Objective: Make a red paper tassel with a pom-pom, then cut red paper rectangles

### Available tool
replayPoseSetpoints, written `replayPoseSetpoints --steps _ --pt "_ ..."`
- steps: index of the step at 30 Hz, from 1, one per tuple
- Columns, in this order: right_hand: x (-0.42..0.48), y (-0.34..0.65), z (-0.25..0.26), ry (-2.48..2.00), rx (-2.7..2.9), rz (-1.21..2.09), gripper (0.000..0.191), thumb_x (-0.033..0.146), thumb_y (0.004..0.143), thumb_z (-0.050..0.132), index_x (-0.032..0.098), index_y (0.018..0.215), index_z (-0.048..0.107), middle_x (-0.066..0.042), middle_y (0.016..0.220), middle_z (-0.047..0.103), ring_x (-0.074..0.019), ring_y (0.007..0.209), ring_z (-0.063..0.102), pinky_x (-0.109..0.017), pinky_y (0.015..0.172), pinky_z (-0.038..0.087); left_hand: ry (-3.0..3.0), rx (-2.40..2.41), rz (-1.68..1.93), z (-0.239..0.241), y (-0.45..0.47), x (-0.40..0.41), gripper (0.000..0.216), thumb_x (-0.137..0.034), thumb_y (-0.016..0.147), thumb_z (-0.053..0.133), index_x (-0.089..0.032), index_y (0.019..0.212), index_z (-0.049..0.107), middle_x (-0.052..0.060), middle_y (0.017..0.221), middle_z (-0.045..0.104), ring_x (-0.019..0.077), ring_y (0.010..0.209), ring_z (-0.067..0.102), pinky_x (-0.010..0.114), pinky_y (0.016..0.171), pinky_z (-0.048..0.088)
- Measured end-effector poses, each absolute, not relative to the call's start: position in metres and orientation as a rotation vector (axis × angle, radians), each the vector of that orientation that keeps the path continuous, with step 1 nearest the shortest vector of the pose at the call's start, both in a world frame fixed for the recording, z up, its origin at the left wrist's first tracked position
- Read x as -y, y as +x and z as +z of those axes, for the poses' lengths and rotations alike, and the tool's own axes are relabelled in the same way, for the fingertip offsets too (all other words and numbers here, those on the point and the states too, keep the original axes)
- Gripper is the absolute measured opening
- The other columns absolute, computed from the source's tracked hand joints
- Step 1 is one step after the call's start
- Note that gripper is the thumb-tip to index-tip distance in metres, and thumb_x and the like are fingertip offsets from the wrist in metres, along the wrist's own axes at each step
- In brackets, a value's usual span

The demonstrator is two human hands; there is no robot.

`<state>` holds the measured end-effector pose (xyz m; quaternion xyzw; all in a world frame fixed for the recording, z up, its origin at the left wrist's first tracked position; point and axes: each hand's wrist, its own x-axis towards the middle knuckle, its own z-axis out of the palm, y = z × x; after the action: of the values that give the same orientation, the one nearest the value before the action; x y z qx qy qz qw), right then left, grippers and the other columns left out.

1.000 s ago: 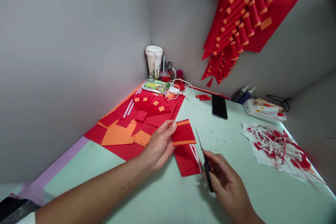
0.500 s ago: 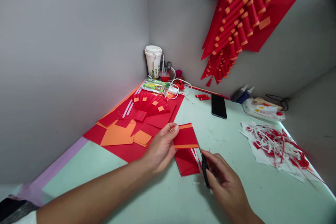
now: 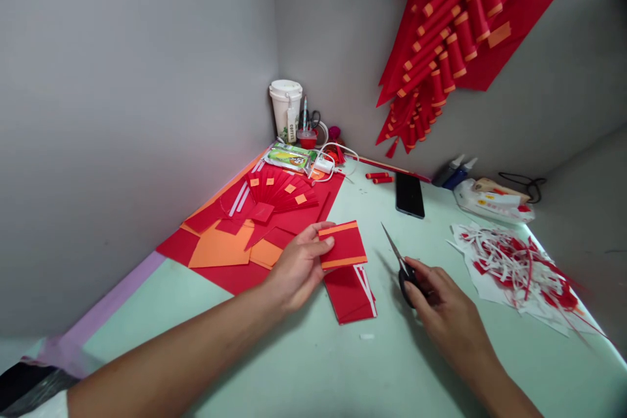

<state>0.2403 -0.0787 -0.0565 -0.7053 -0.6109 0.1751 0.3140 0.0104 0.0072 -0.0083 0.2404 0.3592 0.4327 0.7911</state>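
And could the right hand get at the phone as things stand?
Probably yes: nothing stands between the right hand and the phone on the tabletop, though the scissors it holds may hinder a grasp.

I'm working in a paper-craft corner, home or workshop unclear: paper firecrackers (image 3: 455, 55) hanging on grey wall (image 3: 333, 39), cardstock (image 3: 220, 248) and paper scraps (image 3: 519, 268) lying on mint-green tabletop (image 3: 274, 372); I'm holding scissors (image 3: 405, 281).

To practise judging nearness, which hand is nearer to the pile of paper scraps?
Right. The right hand, holding scissors, is left of the pile of paper scraps; the left hand, holding a red card, is farther left, beyond the scissors.
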Motion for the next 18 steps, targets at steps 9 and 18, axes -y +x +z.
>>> replayPoseSetpoints --steps 9,18 --pt "0.079 0.26 -0.059 -2.046 1.861 0.181 0.034 0.033 0.089 0.049 0.026 0.121 0.059 -0.005 0.111 0.066 -0.0242 0.089 0.067 -0.034 0.067 0.051 1.08 -0.98 0.613 -0.001 -0.002 -0.012 0.022 -0.019 0.075 0.062 -0.02 0.098 0.063 0.001 0.073 0.065 0.0147 0.065 0.059 0.022 0.059 0.042" --pt "0.078 0.267 -0.058 -2.036 1.88 0.169 0.034 0.034 0.088 0.05 0.026 0.119 0.062 -0.006 0.11 0.068 -0.0247 0.088 0.067 -0.035 0.069 0.05 1.836 -0.994 0.376 -0.009 -0.005 -0.006 0.016 -0.037 0.075 0.066 -0.022 0.074 0.069 0.002 0.075 0.064 0.0164 0.064 0.054 0.023 0.055 0.035"
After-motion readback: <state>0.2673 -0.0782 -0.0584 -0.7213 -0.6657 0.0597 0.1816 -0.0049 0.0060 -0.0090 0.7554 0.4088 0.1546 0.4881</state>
